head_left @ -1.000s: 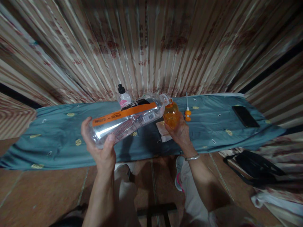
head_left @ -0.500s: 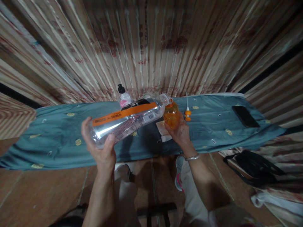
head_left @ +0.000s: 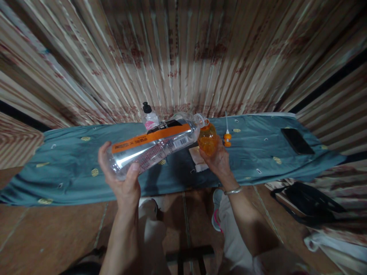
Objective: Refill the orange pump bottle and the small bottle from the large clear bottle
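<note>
The left hand (head_left: 122,179) grips the base of a large clear bottle (head_left: 155,145), tipped so its mouth meets the small orange bottle (head_left: 207,139) gripped by the right hand (head_left: 219,160) above the bench (head_left: 71,168). If the two mouths drift apart or the tilt steepens, liquid would likely spill onto the blue cloth (head_left: 258,152).

On the teal cloth (head_left: 71,168) we see a black phone (head_left: 297,140), a small black-capped bottle with a pink label (head_left: 149,117) and an orange pump nozzle (head_left: 227,137). We also see a folded pale pad (head_left: 197,158) there. A black bag (head_left: 309,202) lies on the floor, and striped curtains (head_left: 183,57) hang behind.
</note>
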A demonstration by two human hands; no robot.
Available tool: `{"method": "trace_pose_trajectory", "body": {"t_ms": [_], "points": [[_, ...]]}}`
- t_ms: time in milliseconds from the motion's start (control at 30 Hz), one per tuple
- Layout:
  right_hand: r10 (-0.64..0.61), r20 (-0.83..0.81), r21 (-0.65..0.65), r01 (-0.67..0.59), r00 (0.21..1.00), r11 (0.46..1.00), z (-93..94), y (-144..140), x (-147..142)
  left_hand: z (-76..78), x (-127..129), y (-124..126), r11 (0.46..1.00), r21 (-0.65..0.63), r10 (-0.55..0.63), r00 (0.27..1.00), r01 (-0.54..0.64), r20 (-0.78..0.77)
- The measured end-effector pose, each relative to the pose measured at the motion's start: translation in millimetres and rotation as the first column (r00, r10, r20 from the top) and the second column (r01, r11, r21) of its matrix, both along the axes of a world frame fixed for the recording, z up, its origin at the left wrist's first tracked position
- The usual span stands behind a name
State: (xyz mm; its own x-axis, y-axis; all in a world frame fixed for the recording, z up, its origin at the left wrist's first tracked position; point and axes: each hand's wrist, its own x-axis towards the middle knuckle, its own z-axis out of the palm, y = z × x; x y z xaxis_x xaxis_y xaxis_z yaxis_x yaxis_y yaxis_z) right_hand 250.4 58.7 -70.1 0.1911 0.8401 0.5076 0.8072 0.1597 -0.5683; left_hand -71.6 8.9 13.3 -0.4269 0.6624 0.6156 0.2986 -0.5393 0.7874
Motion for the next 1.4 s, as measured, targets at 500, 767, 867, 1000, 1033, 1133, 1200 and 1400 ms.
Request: {"method": "trace_pose_trajectory", "body": {"t_ms": [500, 767, 867, 1000, 1033, 1133, 1200, 1400], "points": [[0.011, 0.023, 0.002, -0.011, 1.0, 1.0, 0.2, 0.0, 0.8, 2.0, 0.2, 0.6, 0.999, 0.019, 0.033, 0.998, -0.032, -0.044], [-0.001, 0.029, 0.033, 0.0, 1.0, 0.999, -1.2, -0.2, 0.2, 2.6, 1.8, -0.5, 0.999, 0.042, 0.005, 1.0, -0.004, -0.026], [0.003, 0.019, 0.019, -0.004, 1.0, 1.0, -0.6, -0.6, 0.6, 4.0, 2.8, -0.5, 0.999, 0.044, 0.014, 0.999, -0.012, -0.032], [0.008, 0.007, -0.004, -0.008, 1.0, 1.0, 0.2, -0.9, 0.9, 4.4, 2.3, -0.5, 0.999, 0.043, 0.014, 0.999, -0.013, -0.04], [0.01, 0.009, -0.007, -0.01, 1.0, 1.0, 0.1, -0.8, 0.9, 4.2, 2.0, -0.5, 0.999, 0.043, 0.011, 0.999, -0.01, -0.037], [0.009, 0.01, -0.006, -0.009, 1.0, 1.0, -1.2, -0.1, 1.3, 3.6, 1.1, -0.6, 0.999, 0.036, 0.02, 0.999, -0.018, -0.036], [0.003, 0.011, 0.004, -0.003, 1.0, 1.0, -2.4, 0.5, 1.6, 3.6, 0.9, -0.5, 0.999, 0.046, 0.017, 0.999, -0.015, -0.04], [-0.001, 0.023, 0.003, 0.001, 1.0, 1.0, -1.9, 0.6, 1.8, 4.4, 1.6, 0.9, 0.994, 0.11, 0.01, 0.998, -0.004, -0.054]]}}
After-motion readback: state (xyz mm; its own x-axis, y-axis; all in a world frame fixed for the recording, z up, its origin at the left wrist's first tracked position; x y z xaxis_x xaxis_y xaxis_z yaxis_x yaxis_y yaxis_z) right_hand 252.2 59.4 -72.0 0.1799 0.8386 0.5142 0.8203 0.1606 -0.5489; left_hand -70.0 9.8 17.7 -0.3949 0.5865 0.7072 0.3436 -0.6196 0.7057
